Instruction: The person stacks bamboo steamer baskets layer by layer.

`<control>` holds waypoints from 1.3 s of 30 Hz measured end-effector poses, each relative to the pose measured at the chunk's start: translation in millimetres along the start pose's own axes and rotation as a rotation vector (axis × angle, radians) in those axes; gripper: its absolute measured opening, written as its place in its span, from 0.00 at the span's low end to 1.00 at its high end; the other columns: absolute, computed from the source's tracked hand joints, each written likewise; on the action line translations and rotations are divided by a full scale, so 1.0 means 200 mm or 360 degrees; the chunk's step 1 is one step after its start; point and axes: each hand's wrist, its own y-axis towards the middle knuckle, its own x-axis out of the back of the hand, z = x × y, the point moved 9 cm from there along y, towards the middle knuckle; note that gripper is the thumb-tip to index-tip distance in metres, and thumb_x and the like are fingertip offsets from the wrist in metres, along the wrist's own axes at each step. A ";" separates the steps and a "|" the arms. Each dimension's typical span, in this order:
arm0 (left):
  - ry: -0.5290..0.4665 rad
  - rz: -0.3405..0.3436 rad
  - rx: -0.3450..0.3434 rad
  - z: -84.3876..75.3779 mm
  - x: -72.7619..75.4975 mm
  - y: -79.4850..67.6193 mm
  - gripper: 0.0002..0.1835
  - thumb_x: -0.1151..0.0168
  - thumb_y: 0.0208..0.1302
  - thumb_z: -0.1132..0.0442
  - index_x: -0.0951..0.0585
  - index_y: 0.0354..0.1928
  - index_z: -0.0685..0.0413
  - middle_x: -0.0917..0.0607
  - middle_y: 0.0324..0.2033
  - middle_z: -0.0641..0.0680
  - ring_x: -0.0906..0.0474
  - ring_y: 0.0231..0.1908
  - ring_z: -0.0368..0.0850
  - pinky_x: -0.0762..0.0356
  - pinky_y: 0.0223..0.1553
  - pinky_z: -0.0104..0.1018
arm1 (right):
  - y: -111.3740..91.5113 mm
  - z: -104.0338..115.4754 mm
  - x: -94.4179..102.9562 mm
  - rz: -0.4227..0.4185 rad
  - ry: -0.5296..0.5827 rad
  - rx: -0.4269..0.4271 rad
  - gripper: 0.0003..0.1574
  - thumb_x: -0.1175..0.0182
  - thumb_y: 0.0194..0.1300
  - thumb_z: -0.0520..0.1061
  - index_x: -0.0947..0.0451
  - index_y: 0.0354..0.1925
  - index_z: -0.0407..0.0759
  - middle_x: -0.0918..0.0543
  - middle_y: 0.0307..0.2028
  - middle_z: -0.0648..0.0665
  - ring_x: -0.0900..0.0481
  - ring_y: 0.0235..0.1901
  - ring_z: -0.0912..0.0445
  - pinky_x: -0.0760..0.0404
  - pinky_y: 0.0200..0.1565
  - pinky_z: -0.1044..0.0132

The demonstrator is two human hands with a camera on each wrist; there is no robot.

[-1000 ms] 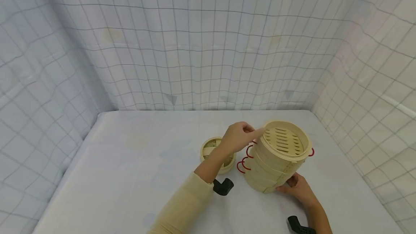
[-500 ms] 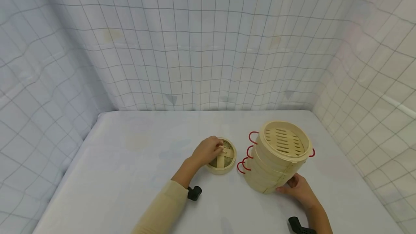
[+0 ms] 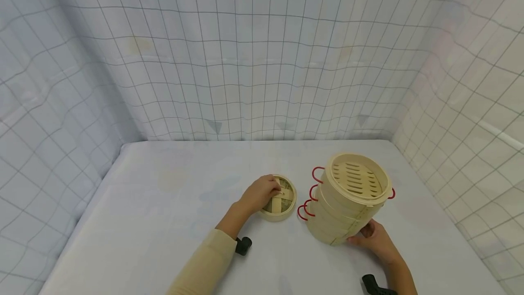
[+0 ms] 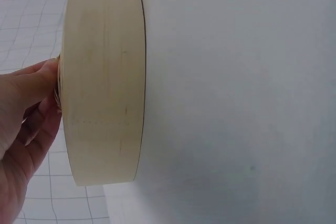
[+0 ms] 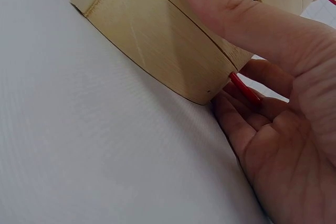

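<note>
A round bamboo steamer lid (image 3: pixel 285 200), with crossed strips over its woven top, lies on the white table (image 3: pixel 172 222). My left hand (image 3: pixel 259 194) pinches the middle of its top; the left wrist view shows thumb and fingers meeting there, beside the lid's plain side wall (image 4: pixel 105 82). To the right stands a stack of bamboo steamer baskets (image 3: pixel 335 215) with red loop handles (image 3: pixel 315 174) and a slatted floor showing in the top tier. Low on the stack's near right side, my right hand (image 3: pixel 378 242) grips the bottom tier, thumb on the wall, fingers by a red handle (image 5: pixel 245 88).
White grid-patterned curtains (image 3: pixel 262 58) enclose the table at the back and both sides. A narrow gap separates the lid from the basket stack. Black wrist mounts (image 3: pixel 244 245) are on both arms.
My left hand has left the upper rim of the basket stack and moved left onto the lid, where it now pinches the top. The right hand stays on the stack's base.
</note>
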 end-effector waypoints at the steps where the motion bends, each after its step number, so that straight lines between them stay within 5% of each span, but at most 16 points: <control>1: 0.0004 -0.0011 -0.0017 0.00 0.00 0.00 0.07 0.46 0.55 0.62 0.21 0.34 0.54 0.25 0.32 0.48 0.29 0.37 0.40 0.33 0.40 0.27 | 0.00 0.00 0.00 0.0003 0.0003 -0.0002 0.44 0.32 0.35 0.35 0.40 0.53 0.33 0.29 0.48 0.42 0.31 0.47 0.62 0.32 0.43 0.74; 18: 0.0053 -0.0043 -0.0121 0.01 0.04 0.01 0.07 0.43 0.53 0.63 0.20 0.34 0.53 0.24 0.30 0.46 0.29 0.35 0.39 0.33 0.39 0.27 | 0.00 0.02 -0.01 0.0017 0.0007 0.0005 0.44 0.32 0.35 0.36 0.40 0.53 0.35 0.31 0.50 0.40 0.32 0.48 0.62 0.33 0.44 0.74; 25: -0.0042 -0.0267 -0.0077 -0.04 0.30 0.10 0.06 0.46 0.55 0.61 0.20 0.31 0.52 0.26 0.25 0.44 0.32 0.28 0.36 0.33 0.33 0.28 | 0.00 0.02 0.00 -0.0001 -0.0010 0.0008 0.43 0.32 0.36 0.35 0.39 0.53 0.35 0.30 0.49 0.41 0.31 0.47 0.61 0.33 0.44 0.74; 32: -0.0047 -0.0569 -0.0204 -0.25 0.61 0.23 0.07 0.46 0.55 0.61 0.20 0.33 0.53 0.24 0.28 0.46 0.32 0.32 0.37 0.34 0.36 0.27 | -0.01 0.01 0.00 -0.0002 -0.0004 -0.0023 0.43 0.32 0.37 0.36 0.39 0.53 0.36 0.30 0.49 0.41 0.30 0.46 0.60 0.32 0.43 0.73; 39: -0.0124 -0.0614 -0.0255 -0.45 0.75 0.32 0.07 0.48 0.57 0.61 0.21 0.32 0.52 0.24 0.29 0.46 0.32 0.32 0.36 0.35 0.33 0.23 | 0.00 -0.02 0.00 -0.0018 -0.0016 -0.0059 0.45 0.31 0.35 0.38 0.39 0.53 0.35 0.31 0.49 0.39 0.30 0.46 0.62 0.32 0.43 0.74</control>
